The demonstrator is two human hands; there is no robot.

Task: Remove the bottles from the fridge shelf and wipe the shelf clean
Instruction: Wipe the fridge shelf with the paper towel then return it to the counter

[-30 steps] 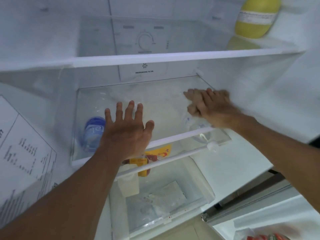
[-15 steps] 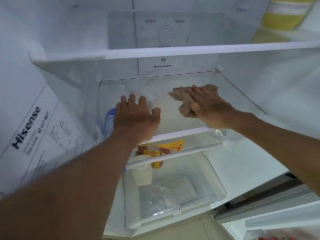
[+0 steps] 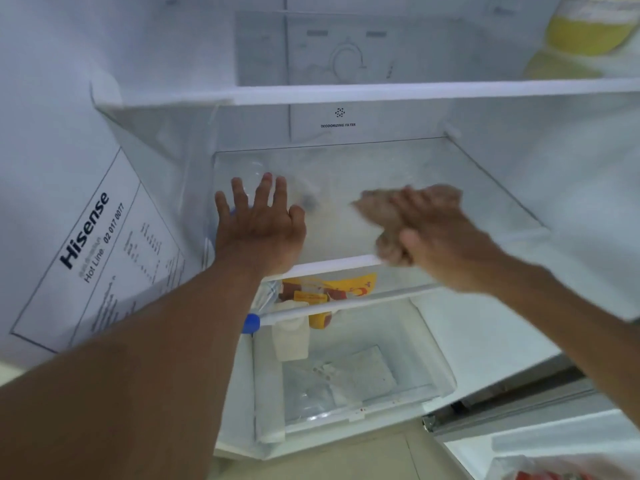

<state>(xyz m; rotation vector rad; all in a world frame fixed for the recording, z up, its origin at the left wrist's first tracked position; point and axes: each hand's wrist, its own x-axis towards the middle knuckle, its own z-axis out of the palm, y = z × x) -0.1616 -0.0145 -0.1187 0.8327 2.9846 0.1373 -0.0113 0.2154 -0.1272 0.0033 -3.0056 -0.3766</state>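
Note:
The glass fridge shelf [image 3: 460, 188] lies in front of me with a white front rim. My left hand [image 3: 259, 226] rests flat on its left front part, fingers spread, holding nothing. My right hand [image 3: 440, 230] presses a brown cloth [image 3: 372, 206] onto the middle of the glass; both are motion-blurred. A clear bottle with a blue cap [image 3: 251, 322] lies on its side at the left, seemingly under the glass, its body mostly hidden by my left hand and arm. No bottle stands on the bare glass.
A yellow bottle [image 3: 585, 32] stands on the upper shelf at the right. Below the glass are a yellow packet [image 3: 346, 285], a white container [image 3: 291, 337] and a clear drawer [image 3: 440, 358]. The left wall carries a Hisense sticker [image 3: 86, 230].
My right hand has swept the cloth leftward from the shelf's right side to its middle. My left hand has slid toward the shelf's left edge, and the view has shifted.

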